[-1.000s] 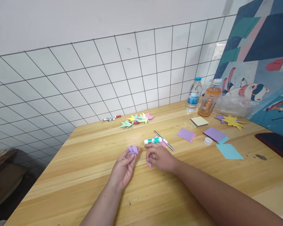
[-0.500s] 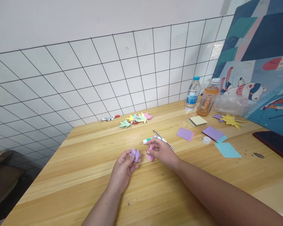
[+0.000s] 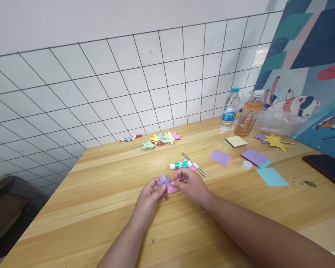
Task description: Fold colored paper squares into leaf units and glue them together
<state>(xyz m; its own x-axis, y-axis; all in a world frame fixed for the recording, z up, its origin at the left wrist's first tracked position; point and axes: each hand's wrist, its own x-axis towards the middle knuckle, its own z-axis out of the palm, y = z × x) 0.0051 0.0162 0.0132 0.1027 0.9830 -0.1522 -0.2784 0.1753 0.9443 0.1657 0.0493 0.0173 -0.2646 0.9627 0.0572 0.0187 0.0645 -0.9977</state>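
Purple folded paper (image 3: 163, 179) between the fingers of the left hand (image 3: 147, 200), with pink folded paper (image 3: 172, 188) right beside it in those of the right hand (image 3: 192, 187).
Left thumb and fingers are closed on the purple piece, its points sticking up past the fingertips; right thumb and fingers pinch the pink one, though whether the two papers touch is too small to tell. Just beyond the right fingers, a glue stick (image 3: 181, 165) lies on the wooden worktop (image 3: 100, 208) beside a cutter (image 3: 198, 169). Farther beyond both hands sit paper stars (image 3: 162, 140), near the white tiled wall (image 3: 145, 85); well to the right of the fingers stand a water bottle (image 3: 229, 111) and an orange drink bottle (image 3: 248, 117).
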